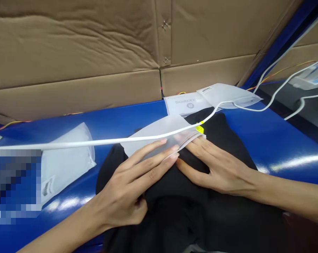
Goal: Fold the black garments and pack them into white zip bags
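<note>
A frosted plastic bag (159, 128) lies across black fabric (172, 207) in front of me. My left hand (132, 179) rests on the near side of the bag, fingers stretched out along it and thumb bent below, away from the bag. At the bag's right end, my right hand (214, 165) has its fingers tucked at the edge, with the thumb on the near side; the fingertips are hidden. A yellow label (199, 129) shows just above those fingers. The fingertips of the left hand almost meet the right thumb.
A white cable (106, 142) hangs across the view, passing over the bag. Another frosted bag (69, 161) lies left on the blue surface (111, 116). Further bags (187, 103) lie at the back, one with printed lettering. Brown padded panels (77, 45) stand behind; a clear container (310, 77) sits far right.
</note>
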A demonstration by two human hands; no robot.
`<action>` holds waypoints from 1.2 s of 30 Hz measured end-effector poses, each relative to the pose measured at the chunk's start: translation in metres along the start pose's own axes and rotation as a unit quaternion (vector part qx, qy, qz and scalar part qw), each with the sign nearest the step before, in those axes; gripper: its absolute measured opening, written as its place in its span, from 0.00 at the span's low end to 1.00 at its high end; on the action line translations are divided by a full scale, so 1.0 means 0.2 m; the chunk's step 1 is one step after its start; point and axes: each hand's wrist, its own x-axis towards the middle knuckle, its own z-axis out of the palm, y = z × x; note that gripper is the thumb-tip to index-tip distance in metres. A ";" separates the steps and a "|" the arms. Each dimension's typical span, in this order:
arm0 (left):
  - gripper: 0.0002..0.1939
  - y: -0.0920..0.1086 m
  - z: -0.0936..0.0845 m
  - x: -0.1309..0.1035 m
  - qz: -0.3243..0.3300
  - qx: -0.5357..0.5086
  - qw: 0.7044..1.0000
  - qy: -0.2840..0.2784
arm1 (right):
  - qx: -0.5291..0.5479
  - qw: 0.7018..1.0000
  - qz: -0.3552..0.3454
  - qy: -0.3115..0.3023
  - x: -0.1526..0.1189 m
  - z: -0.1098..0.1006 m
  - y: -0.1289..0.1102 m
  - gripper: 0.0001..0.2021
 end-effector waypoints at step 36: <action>0.49 0.07 0.00 0.02 -0.022 0.031 0.999 -0.004 | -0.069 0.994 -0.024 0.081 0.06 0.02 -0.05 0.06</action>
